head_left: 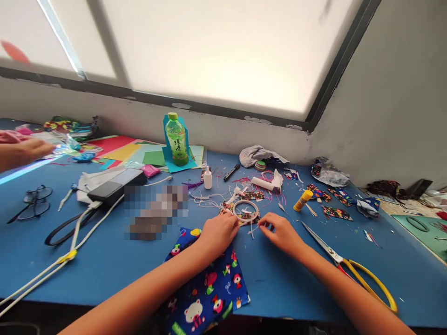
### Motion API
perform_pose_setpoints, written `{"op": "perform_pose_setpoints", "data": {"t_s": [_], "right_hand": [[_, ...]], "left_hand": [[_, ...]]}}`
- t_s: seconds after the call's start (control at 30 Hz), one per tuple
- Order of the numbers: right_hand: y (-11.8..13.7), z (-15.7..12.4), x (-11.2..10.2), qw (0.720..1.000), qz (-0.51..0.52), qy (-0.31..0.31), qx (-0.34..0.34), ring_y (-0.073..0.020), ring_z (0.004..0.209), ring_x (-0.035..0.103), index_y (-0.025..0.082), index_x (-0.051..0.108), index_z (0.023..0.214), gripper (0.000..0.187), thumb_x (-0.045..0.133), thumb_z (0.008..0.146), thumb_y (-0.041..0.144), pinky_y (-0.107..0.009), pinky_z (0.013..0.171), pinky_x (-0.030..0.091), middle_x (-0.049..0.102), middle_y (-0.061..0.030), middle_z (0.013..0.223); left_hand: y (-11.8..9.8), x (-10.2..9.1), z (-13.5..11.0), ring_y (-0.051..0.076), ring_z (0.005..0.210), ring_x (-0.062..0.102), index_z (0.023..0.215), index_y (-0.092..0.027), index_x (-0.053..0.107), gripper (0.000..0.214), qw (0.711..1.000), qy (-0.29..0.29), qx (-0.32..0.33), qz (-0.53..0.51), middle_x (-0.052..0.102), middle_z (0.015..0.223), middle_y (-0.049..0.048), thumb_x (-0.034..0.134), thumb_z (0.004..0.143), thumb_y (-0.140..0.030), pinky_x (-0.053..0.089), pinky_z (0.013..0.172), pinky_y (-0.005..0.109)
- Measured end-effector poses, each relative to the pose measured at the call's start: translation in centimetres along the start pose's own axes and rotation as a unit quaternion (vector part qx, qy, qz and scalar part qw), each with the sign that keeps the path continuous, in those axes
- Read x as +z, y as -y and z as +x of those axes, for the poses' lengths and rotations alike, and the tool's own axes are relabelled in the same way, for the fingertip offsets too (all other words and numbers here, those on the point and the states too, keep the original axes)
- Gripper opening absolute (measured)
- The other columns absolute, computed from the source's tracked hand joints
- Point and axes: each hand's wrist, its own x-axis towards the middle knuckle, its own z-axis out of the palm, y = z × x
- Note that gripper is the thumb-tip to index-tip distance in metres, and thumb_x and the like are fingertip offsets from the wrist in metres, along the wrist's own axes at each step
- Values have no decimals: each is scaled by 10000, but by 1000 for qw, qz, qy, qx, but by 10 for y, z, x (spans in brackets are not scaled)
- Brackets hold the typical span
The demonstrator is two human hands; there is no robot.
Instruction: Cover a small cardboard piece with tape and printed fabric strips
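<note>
My left hand (219, 232) is closed, resting at the upper edge of a blue fabric piece (213, 284) printed with cartoon animals. Its fingertips are turned away, so what they grip is hidden. Across from it, my right hand (281, 231) pinches thumb and forefinger together at what looks like the end of a thin white string (252, 229). Between and just beyond both hands lies a white ring (246, 211), perhaps a roll seen from the side, on patterned scraps and tangled threads. The fabric hangs over the table's front edge.
Large yellow-handled scissors (349, 265) lie right of my right arm. Beyond are a glue stick (303, 200), a small white bottle (207, 178), a marker (232, 172) and a green tea bottle (177, 139). A power bank (117, 186), cables and glasses (35, 202) lie left. Another person's hand (28, 150) reaches in.
</note>
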Motion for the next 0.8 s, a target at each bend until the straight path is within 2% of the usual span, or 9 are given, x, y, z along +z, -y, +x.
{"op": "perform_pose_setpoints", "data": {"t_s": [0.1,0.2,0.3,0.4,0.57,0.67,0.8], "right_hand": [[1,-3,18,1000,27,-3,-4,-218,882,645,212,685,804,80,617,847,220,-350,814,496,702,-55,918],[-1,-3,29,998,67,-8,5,-240,966,633,222,691,817,61,634,837,223,-390,890,472,709,-62,991],[0,-3,31,992,122,-8,26,-250,987,626,227,689,836,124,581,877,272,-411,920,451,718,-68,1003],[2,-5,30,980,189,2,56,-232,900,647,236,677,870,221,505,917,368,-377,849,477,723,-50,930],[3,-10,36,941,315,29,124,-192,747,654,219,619,807,263,672,761,473,-310,701,518,686,-10,782],[2,-8,37,917,363,43,159,-177,719,643,210,605,764,332,744,662,494,-305,694,516,671,-1,751],[7,-7,19,906,375,37,193,-149,641,600,203,602,704,332,786,603,460,-286,650,492,626,25,664]], "left_hand": [[1,8,5,236,831,677,862,-204,688,160,999,3,4,-33,731,880,64,535,868,-250,460,672,284],[0,17,12,220,835,685,880,-214,713,160,997,14,26,-76,750,890,52,559,848,-244,452,677,265],[-4,24,18,201,842,686,919,-213,720,187,992,26,52,-115,755,912,49,547,860,-251,449,701,253],[-7,30,19,198,823,673,905,-199,712,188,989,30,66,-131,747,899,51,535,873,-254,438,682,249],[-7,38,11,188,733,639,823,-173,685,136,988,31,74,-136,720,808,51,605,847,-280,398,623,244],[-6,37,6,159,696,620,795,-177,681,192,974,40,91,-205,706,759,17,712,772,-366,387,601,222],[3,22,10,124,658,608,754,-179,683,183,948,65,140,-278,697,713,-13,727,764,-356,403,606,200]]}}
